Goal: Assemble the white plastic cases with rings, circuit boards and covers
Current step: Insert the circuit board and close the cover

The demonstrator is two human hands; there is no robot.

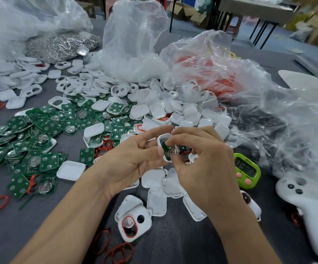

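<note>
My left hand point(133, 159) and my right hand point(203, 159) meet at the centre of the table, both holding one white plastic case point(163, 141). A green circuit board point(166, 149) sits tilted inside it, and my right fingers pinch it. A heap of green circuit boards point(40, 141) lies to the left. White cases and covers point(173, 111) are piled behind my hands. Red rings point(120, 252) lie loose near the front edge. A case with a red ring fitted point(133, 223) lies below my hands.
Clear plastic bags point(135, 44) stand at the back; one at the right holds red rings point(221, 79). A bag of metal parts point(62, 46) lies back left. A green timer point(246, 170) and a white controller point(306, 210) sit at right.
</note>
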